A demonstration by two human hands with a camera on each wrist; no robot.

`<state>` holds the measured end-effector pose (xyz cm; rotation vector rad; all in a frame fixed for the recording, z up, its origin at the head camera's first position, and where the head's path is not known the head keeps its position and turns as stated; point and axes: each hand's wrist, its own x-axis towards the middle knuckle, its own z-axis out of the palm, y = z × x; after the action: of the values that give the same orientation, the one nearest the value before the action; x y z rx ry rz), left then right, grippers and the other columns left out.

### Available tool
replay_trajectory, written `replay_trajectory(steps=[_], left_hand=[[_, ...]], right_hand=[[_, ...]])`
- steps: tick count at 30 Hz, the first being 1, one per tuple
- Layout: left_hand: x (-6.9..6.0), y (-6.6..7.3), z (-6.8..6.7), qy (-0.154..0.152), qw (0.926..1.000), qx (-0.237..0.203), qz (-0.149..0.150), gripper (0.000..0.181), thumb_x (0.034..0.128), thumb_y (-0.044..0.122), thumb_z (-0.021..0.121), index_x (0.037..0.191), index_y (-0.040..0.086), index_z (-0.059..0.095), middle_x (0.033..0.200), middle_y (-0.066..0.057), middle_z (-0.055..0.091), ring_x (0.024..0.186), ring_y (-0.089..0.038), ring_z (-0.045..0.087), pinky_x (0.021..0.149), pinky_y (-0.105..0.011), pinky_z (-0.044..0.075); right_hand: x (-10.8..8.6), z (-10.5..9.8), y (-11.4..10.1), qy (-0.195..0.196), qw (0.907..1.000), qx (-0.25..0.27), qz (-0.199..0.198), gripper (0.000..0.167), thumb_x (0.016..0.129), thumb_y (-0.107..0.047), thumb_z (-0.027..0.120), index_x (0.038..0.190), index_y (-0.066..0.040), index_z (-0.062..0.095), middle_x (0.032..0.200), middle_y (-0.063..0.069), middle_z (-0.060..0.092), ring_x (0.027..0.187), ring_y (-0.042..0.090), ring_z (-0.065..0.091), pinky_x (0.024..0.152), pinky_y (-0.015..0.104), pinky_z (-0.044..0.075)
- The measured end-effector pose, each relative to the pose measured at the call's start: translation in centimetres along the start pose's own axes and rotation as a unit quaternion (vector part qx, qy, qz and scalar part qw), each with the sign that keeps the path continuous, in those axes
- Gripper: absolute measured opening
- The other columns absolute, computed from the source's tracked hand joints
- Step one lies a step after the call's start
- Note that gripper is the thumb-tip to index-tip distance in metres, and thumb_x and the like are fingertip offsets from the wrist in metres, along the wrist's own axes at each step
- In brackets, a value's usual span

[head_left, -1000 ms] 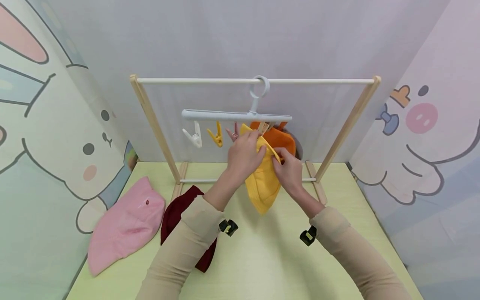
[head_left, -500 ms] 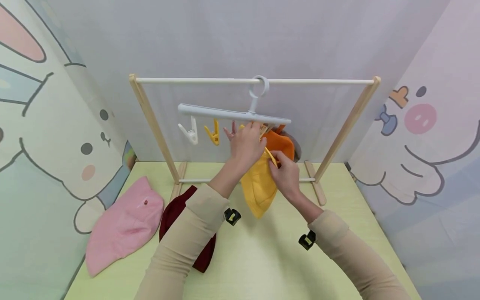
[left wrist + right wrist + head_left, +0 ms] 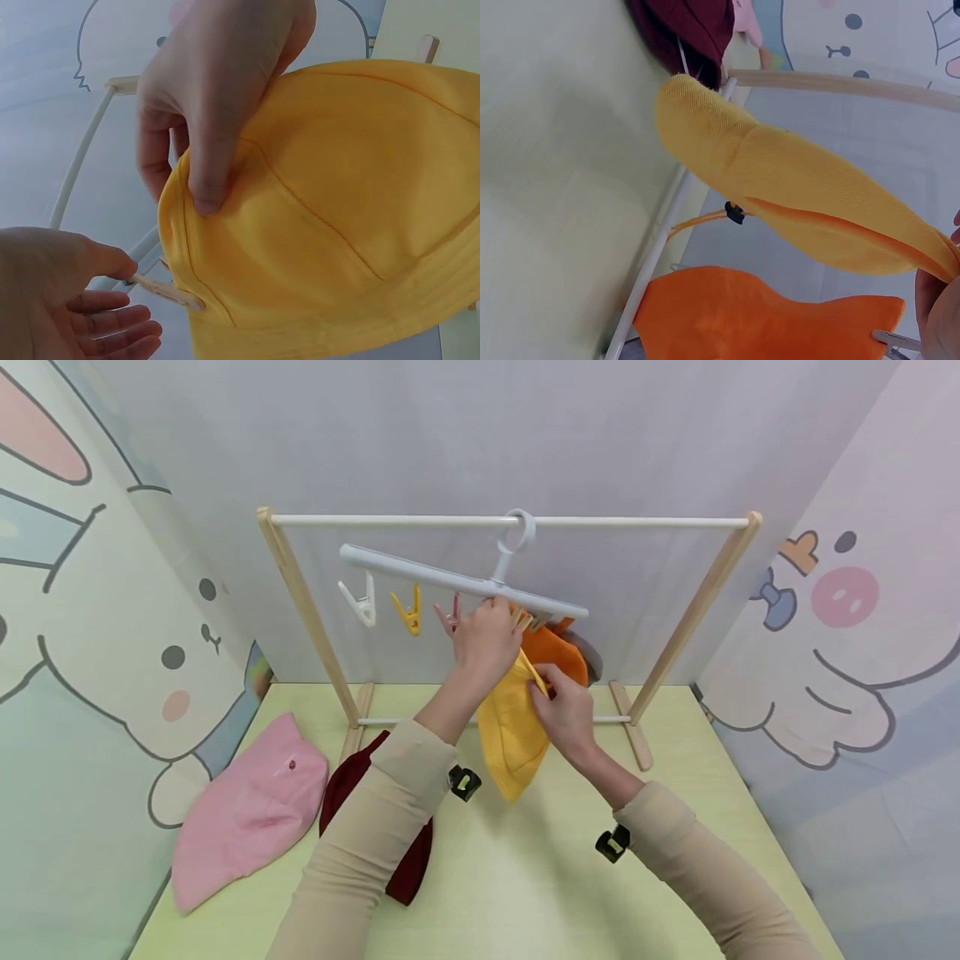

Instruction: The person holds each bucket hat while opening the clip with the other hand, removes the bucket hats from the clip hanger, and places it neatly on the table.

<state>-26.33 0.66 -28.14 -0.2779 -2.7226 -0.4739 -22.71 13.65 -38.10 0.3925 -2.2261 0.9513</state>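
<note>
A yellow bucket hat (image 3: pixel 513 727) hangs below the pale blue hanger (image 3: pixel 450 578). My right hand (image 3: pixel 564 708) pinches the hat near its edge; in the left wrist view that hand (image 3: pixel 225 97) has its thumb on the fabric. A wooden clothespin (image 3: pixel 169 291) stands at the hat's edge, its handle gripped by my left hand (image 3: pixel 52 292), thumb on top. In the head view the left hand (image 3: pixel 486 639) is just under the hanger bar and hides part of the hat. Behind, an orange hat (image 3: pixel 757 315) hangs from another clothespin (image 3: pixel 896 340).
White (image 3: pixel 360 602), yellow (image 3: pixel 408 610) and pink (image 3: pixel 450 612) clips dangle from the hanger's left side. The hanger hooks over a rack's white rod (image 3: pixel 637 522). A grey hat (image 3: pixel 588 656) hangs behind the orange one. Pink (image 3: pixel 255 810) and maroon (image 3: pixel 408 868) hats lie on the table (image 3: pixel 525 893).
The hanger has tilted, its left end rising and its right end dropping slightly. The yellow hat and right hand have shifted a little left; the left hand has moved up to the bar.
</note>
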Motion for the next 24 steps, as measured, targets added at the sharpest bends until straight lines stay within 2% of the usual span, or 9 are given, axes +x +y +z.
replay_trajectory(steps=[1,5,10,15,24], left_hand=[[0.1,0.0,0.0,-0.002,1.0000,0.003,-0.002,0.026,0.0874,0.028,0.061,0.100,0.006,0.057,0.087,-0.006,0.061,0.071,-0.027,0.062,0.064,-0.039,0.051],[0.2,0.1,0.1,-0.011,0.9998,0.010,-0.009,0.025,0.0875,0.029,0.061,0.097,0.006,0.057,0.086,-0.006,0.061,0.072,-0.027,0.062,0.063,-0.039,0.051],[0.4,0.6,-0.1,-0.035,0.9982,0.048,-0.010,0.023,0.0898,0.028,0.056,0.100,0.007,0.061,0.089,-0.006,0.063,0.073,-0.026,0.062,0.058,-0.037,0.051],[0.7,1.2,-0.2,-0.058,0.9962,0.061,-0.021,0.019,0.0912,0.026,0.053,0.088,0.010,0.063,0.082,-0.004,0.061,0.068,-0.024,0.060,0.050,-0.032,0.045],[1.0,1.6,-0.1,-0.062,0.9945,0.078,-0.033,0.026,0.0894,0.033,0.056,0.079,0.010,0.061,0.075,-0.004,0.060,0.063,-0.022,0.058,0.045,-0.029,0.041]], right_hand=[[0.0,0.0,-0.1,-0.002,1.0000,0.000,-0.001,0.013,0.082,-0.010,0.066,0.094,-0.005,0.066,0.080,0.008,0.067,0.058,0.016,0.056,0.055,0.029,0.048],[-0.1,0.1,-0.3,-0.006,1.0000,-0.002,-0.004,0.013,0.082,-0.009,0.067,0.094,-0.004,0.066,0.081,0.009,0.068,0.060,0.017,0.058,0.057,0.029,0.050],[-0.3,0.4,-0.6,-0.006,0.9999,-0.001,-0.015,0.012,0.082,-0.009,0.067,0.093,-0.005,0.066,0.080,0.007,0.067,0.060,0.016,0.056,0.057,0.028,0.049],[-0.6,0.6,-0.9,-0.007,0.9994,0.003,-0.033,0.012,0.082,-0.009,0.067,0.093,-0.005,0.066,0.077,0.006,0.065,0.057,0.013,0.050,0.054,0.025,0.045],[-0.7,0.6,-1.2,-0.009,0.9991,0.006,-0.042,0.012,0.082,-0.010,0.067,0.094,-0.005,0.066,0.078,0.006,0.065,0.058,0.013,0.052,0.056,0.025,0.046]])
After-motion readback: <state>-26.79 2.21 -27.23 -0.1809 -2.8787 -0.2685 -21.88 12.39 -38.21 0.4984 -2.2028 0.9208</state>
